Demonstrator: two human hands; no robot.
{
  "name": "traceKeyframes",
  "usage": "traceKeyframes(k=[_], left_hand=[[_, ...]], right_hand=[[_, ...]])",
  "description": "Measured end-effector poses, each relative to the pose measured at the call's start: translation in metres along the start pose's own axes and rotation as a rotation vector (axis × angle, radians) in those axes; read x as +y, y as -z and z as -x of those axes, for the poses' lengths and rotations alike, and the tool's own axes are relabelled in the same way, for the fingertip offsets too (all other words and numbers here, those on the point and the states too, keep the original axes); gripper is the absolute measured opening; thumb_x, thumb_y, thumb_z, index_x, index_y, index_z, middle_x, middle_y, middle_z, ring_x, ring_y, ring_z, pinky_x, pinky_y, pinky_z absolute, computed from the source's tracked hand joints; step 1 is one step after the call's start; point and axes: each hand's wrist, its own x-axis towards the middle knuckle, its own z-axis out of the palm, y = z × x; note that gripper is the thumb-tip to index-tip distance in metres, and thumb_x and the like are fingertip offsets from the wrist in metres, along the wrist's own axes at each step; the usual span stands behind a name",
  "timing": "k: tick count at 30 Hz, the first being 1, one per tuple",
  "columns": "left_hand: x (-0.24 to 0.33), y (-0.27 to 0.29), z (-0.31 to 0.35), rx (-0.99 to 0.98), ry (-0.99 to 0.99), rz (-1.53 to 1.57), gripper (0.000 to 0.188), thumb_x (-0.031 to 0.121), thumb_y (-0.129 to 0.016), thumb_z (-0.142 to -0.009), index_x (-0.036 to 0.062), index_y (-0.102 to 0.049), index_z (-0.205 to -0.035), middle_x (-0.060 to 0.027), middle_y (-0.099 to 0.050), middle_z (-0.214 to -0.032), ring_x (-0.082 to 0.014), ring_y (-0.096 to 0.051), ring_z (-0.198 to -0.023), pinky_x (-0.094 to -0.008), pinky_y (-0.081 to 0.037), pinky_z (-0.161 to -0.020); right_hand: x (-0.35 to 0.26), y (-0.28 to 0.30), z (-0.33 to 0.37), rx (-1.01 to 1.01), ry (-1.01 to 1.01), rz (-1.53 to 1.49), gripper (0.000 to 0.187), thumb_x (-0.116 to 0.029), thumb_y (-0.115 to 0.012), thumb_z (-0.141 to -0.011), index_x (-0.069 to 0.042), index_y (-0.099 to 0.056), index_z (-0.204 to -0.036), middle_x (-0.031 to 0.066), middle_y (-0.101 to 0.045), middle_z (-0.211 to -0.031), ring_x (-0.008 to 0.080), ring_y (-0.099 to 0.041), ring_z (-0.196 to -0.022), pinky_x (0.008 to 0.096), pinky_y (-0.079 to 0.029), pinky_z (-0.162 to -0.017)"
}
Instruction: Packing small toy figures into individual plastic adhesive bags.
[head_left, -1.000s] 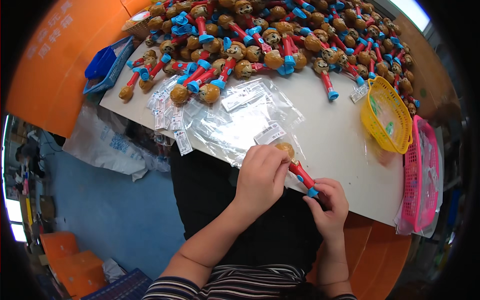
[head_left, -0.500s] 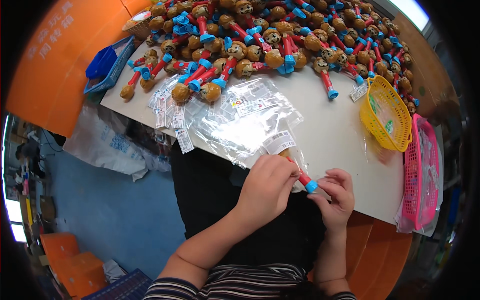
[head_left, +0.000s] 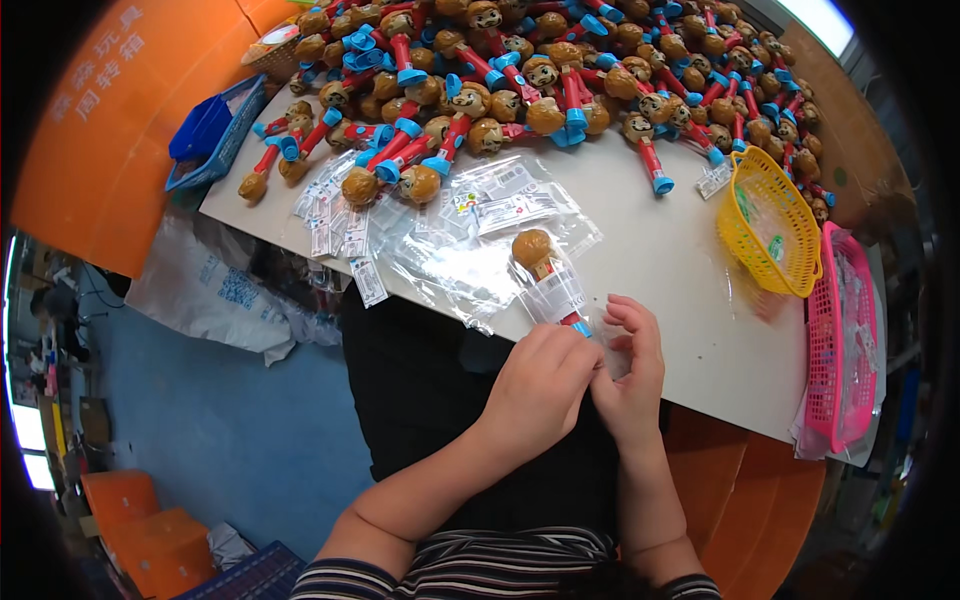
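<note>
A toy figure with a round brown head (head_left: pixel 531 249) and a red stem lies in a clear plastic bag (head_left: pixel 555 272) at the table's near edge. Its head points away from me, and a white label covers its middle. Just below the blue foot of the toy, my left hand (head_left: pixel 540 385) pinches the near end of the bag. Thumb to thumb with it, my right hand (head_left: pixel 630 375) is closed at the same end, its upper fingers curled and raised; the exact grip is partly hidden.
Many similar toy figures (head_left: pixel 560 90) are heaped across the back of the table (head_left: pixel 690 290). Flat clear bags (head_left: pixel 430 260) and small printed labels (head_left: pixel 335 215) lie left of the toy. A yellow basket (head_left: pixel 770 265) and a pink basket (head_left: pixel 822 370) stand right; a blue basket (head_left: pixel 225 140) stands far left.
The toy has shifted away from me inside the bag, its head now showing beyond the label. My right hand has moved left to meet my left hand at the bag's near end.
</note>
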Motion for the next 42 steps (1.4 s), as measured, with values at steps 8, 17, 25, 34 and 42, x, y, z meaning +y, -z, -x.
traceKeyframes(k=[8,17,25,34,42], left_hand=[[-0.012,0.015,0.012,-0.008,0.065,-0.189,0.018,-0.001,-0.069,-0.073,0.0039,-0.060,-0.088,-0.0115,-0.057,-0.088,-0.0310,-0.056,-0.085,-0.0385,-0.046,-0.075],[0.013,0.008,0.014,0.077,0.009,-0.150,0.018,0.006,-0.076,-0.071,0.0039,-0.067,-0.085,-0.0077,-0.059,-0.085,-0.0269,-0.058,-0.080,-0.0365,-0.047,-0.071],[0.000,-0.016,0.017,0.106,-0.002,-0.174,0.017,0.006,-0.075,-0.071,0.0035,-0.067,-0.086,-0.0069,-0.059,-0.083,-0.0257,-0.058,-0.077,-0.0366,-0.045,-0.068],[-0.001,-0.020,0.020,0.071,0.053,-0.217,0.017,0.001,-0.069,-0.073,0.0009,-0.060,-0.088,-0.0107,-0.056,-0.087,-0.0310,-0.054,-0.082,-0.0384,-0.045,-0.073],[-0.017,0.002,0.021,-0.088,0.065,0.119,0.016,-0.003,-0.067,-0.074,0.0015,-0.056,-0.085,-0.0120,-0.054,-0.085,-0.0291,-0.053,-0.082,-0.0346,-0.045,-0.075]], right_hand=[[-0.019,0.002,0.011,-0.038,-0.185,-0.005,0.016,-0.001,-0.062,-0.090,0.005,-0.062,-0.105,0.0094,-0.068,-0.088,0.0128,-0.065,-0.076,0.0213,-0.052,-0.069],[-0.014,0.033,0.004,-0.235,-0.667,-0.529,0.014,-0.006,-0.059,-0.093,0.006,-0.064,-0.098,0.0095,-0.068,-0.086,0.0130,-0.066,-0.076,0.0245,-0.056,-0.070],[-0.013,0.028,0.004,-0.256,-0.837,-0.657,0.017,-0.011,-0.055,-0.095,0.004,-0.064,-0.097,0.0080,-0.067,-0.086,0.0133,-0.067,-0.078,0.0263,-0.057,-0.072],[-0.012,0.023,0.004,-0.283,-0.789,-0.630,0.015,-0.010,-0.056,-0.094,0.003,-0.063,-0.095,0.0068,-0.067,-0.084,0.0119,-0.066,-0.076,0.0251,-0.057,-0.071],[-0.015,0.014,0.002,-0.210,-0.863,-0.685,0.013,-0.009,-0.057,-0.094,0.003,-0.062,-0.092,0.0079,-0.068,-0.083,0.0114,-0.066,-0.076,0.0222,-0.056,-0.068]])
